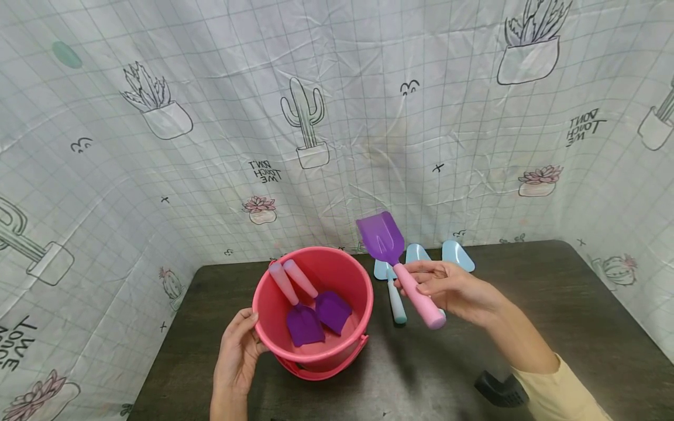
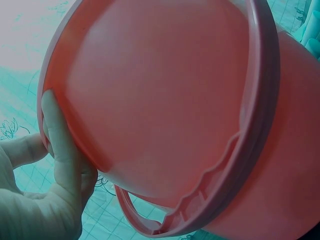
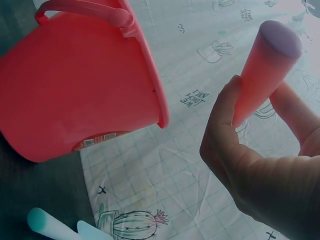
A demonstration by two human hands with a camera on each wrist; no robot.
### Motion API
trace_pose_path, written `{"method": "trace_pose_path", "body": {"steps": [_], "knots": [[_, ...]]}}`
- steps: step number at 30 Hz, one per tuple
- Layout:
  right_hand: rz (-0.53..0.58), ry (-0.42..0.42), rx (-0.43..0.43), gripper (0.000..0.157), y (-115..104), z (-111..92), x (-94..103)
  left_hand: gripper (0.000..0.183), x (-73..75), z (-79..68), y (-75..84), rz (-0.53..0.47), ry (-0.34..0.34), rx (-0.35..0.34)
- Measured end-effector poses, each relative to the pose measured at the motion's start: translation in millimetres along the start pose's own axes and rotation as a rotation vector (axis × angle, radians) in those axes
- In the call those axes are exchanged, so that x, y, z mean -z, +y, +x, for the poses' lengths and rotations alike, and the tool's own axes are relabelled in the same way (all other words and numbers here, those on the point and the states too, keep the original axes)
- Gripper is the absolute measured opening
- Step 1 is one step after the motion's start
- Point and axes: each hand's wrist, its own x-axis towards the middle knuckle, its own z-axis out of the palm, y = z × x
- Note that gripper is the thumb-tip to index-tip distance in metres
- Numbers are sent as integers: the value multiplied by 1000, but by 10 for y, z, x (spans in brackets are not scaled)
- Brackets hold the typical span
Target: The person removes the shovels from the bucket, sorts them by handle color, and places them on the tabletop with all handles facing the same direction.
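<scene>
Purple blade up in the air, pink handle below it: that's the shovel (image 1: pixel 384 238), raised beyond the right side of the bucket (image 1: pixel 344 272) and not touching it. The right hand (image 1: pixel 455 289) has it pinched by the handle, thumb against fingers, with the thick end sticking out free. And there's the danger! So light a pinch on a smooth, round grip could let the shovel roll or slip, and a drop here would probably land it on the blue shovels (image 1: pixel 458 256) lying just behind on the table (image 1: pixel 192 356).

Over to the left hand (image 1: pixel 236 351), clamped on the bucket's rim, wall caught between its fingers. The hands are well apart, each with its own load. Pull too hard on that one side and the bucket might tip or slew round, I'd say.

Look inside: one purple shovel (image 1: pixel 305 324) and its neighbour (image 1: pixel 333 313) lie close together, handles leaning on the far left wall. Anything coming in carelessly could knock those handles sideways, or catch the rim. Out front, the bucket's carrying loop (image 1: pixel 337 367) hangs down, and a sleeve (image 1: pixel 553 389) brushing low could snag it, though they're well apart right now.
</scene>
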Motion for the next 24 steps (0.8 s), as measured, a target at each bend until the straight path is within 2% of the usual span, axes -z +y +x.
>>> {"method": "trace_pose_path", "body": {"steps": [6, 14, 24], "knots": [[-52, 28, -2, 53, 62, -91, -45, 14, -2, -9, -5, -2, -10, -7], [-35, 31, 14, 37, 179, -198, -12, 17, -1, -19, -29, -22, -48, -28], [-12, 9, 10, 33, 322, -288, 30, 15, -7, -26, -31, -32, -45, -28]]}}
